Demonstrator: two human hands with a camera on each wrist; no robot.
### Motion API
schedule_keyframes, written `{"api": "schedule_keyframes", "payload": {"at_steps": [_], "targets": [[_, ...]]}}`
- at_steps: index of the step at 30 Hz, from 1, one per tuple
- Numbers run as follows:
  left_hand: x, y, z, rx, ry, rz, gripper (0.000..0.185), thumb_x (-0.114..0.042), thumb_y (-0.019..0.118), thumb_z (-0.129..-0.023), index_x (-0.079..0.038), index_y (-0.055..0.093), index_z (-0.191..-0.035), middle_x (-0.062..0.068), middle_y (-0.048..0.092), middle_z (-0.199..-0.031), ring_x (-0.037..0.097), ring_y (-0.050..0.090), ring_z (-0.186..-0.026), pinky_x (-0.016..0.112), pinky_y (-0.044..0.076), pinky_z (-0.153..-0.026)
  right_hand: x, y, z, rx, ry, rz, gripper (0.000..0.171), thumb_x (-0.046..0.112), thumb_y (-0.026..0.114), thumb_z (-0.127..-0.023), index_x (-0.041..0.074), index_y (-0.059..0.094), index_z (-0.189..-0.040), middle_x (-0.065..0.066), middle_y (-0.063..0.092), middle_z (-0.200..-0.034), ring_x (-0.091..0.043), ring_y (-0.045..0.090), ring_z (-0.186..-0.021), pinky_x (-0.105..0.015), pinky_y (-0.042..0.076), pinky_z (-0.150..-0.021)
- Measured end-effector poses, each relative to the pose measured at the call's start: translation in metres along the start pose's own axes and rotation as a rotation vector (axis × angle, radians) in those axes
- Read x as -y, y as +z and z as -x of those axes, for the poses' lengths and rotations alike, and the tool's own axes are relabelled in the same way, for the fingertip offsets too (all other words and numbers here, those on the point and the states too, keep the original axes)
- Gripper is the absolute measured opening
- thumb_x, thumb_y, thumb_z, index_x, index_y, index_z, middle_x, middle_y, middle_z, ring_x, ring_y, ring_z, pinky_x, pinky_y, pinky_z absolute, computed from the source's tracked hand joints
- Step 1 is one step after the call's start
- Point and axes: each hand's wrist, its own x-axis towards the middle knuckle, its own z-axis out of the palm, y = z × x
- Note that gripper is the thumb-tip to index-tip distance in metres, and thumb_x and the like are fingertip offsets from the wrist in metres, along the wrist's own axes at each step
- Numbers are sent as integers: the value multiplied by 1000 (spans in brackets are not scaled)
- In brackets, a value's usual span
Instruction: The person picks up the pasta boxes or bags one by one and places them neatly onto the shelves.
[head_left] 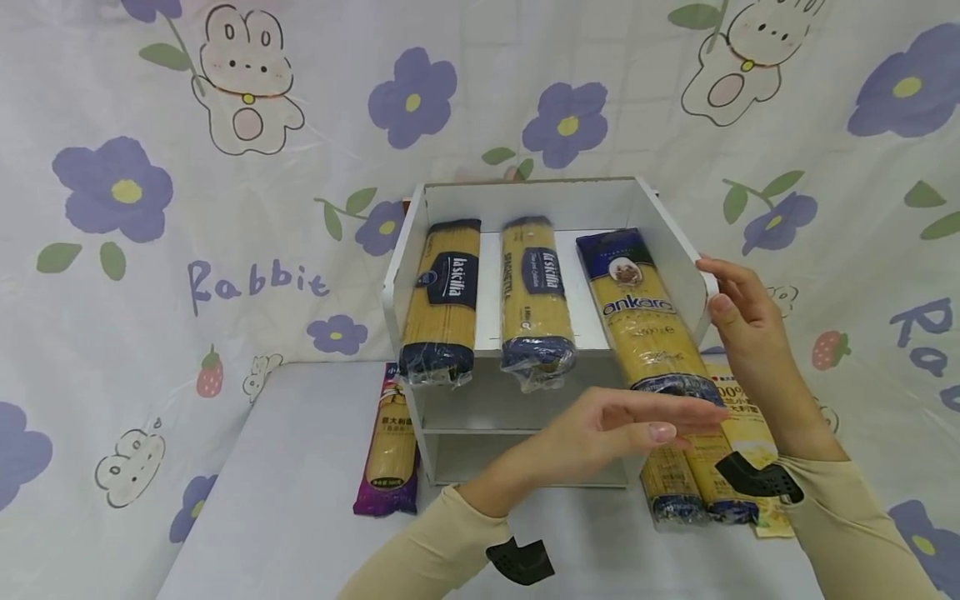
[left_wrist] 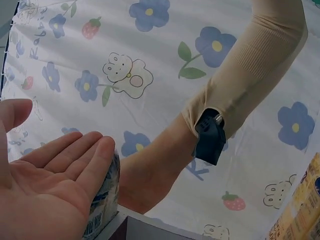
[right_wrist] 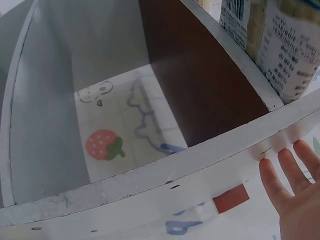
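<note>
My left hand (head_left: 611, 425), fingers straight, is at the near end of a blue-and-yellow spaghetti pack marked ankara (head_left: 637, 312). In the left wrist view the palm of the left hand (left_wrist: 60, 185) faces up, with part of the pack (left_wrist: 106, 200) behind its fingers. That pack lies slanted on the top shelf of a white rack (head_left: 489, 292), its near end jutting past the edge. My right hand (head_left: 750, 321) rests against the rack's right side panel. Its extended fingertips touch the panel's outer face in the right wrist view, where the right hand (right_wrist: 295, 195) shows.
Two la sicilia spaghetti packs, a left one (head_left: 442, 304) and a middle one (head_left: 536, 296), lie on the top shelf. A purple pasta pack (head_left: 390, 450) is left of the rack. More yellow packs (head_left: 708, 471) stand at its right. The white table (head_left: 285, 492) lies below.
</note>
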Motion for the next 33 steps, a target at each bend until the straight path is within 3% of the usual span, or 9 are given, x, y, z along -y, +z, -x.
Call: {"api": "schedule_keyframes", "payload": {"at_steps": [7,13,17,21,24,26,30,33], "targets": [[6,-10,-10,-134,-19,-39,40,-10,41,-105,2,49,-142,20,50,-148,22,55,-134,29,50,-106,0,0,0,1,-2,-11,43,12,42,-105,9,39,-148,-1,46,-150,-12,50,-127,-15,46,-99],[11,-14,-18,-236,62,-3,39,-8,43,-104,4,50,-141,23,50,-146,33,52,-136,34,50,-107,-1,1,-1,-39,17,-6,45,16,45,-105,5,39,-148,-1,47,-148,-12,50,-124,-16,47,-98],[14,-14,-20,-258,91,19,38,-5,43,-104,7,49,-140,26,50,-145,42,47,-137,36,50,-107,-2,2,-1,-57,27,3,46,17,47,-104,3,38,-148,-2,48,-147,-13,51,-123,-17,47,-97],[14,-13,-17,-244,62,-37,38,-7,45,-104,3,51,-140,23,52,-145,31,53,-135,31,50,-107,-3,1,-1,-52,21,-11,46,16,46,-104,3,38,-148,-2,49,-146,-13,51,-121,-18,47,-97],[12,-11,-10,-197,5,-110,37,-8,47,-103,1,53,-139,22,55,-142,13,60,-128,27,49,-107,-4,1,0,-52,16,-19,46,16,46,-104,4,38,-148,-1,51,-144,-12,52,-120,-17,47,-95],[10,-10,-1,-124,-45,-153,36,-8,48,-103,0,54,-138,22,57,-139,4,62,-121,26,49,-106,-5,1,0,-53,15,-28,46,16,46,-104,3,38,-148,-1,51,-144,-12,52,-119,-17,48,-95],[0,-10,27,124,-123,-270,37,-6,47,-103,0,52,-139,23,60,-135,-2,63,-114,24,50,-104,-4,1,0,-60,28,-24,46,17,46,-104,5,39,-148,-1,49,-145,-12,51,-121,-17,47,-97],[-14,-15,57,295,-101,-292,38,-12,47,-104,4,50,-139,25,60,-134,3,63,-116,25,49,-106,-4,1,0,-47,28,-23,45,16,45,-105,6,39,-148,-2,46,-149,-12,49,-125,-16,45,-100]]}}
